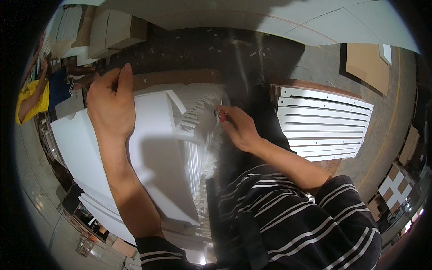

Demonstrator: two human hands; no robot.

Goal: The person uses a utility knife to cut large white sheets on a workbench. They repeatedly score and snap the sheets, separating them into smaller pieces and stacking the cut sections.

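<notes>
My left hand (112,101) is raised over the far edge of a large white panel (157,130), its fingers curled and its thumb pointing away from me. What those fingers hold, if anything, is hidden. Right of the panel, my right hand (240,128) is closed around a small red-and-metal tool (221,115), whose exact kind I cannot make out. Between the hands, a stack of thin white boards (191,155) shows its ragged edges. A narrow white strip (176,101) lies at the panel's far right corner.
White slotted boards (324,119) are stacked to the right. Cardboard boxes (117,31) stand at the far left, near a person in a yellow shirt (33,101). A brown board (367,65) lies at the far right. White scraps litter the dark floor ahead.
</notes>
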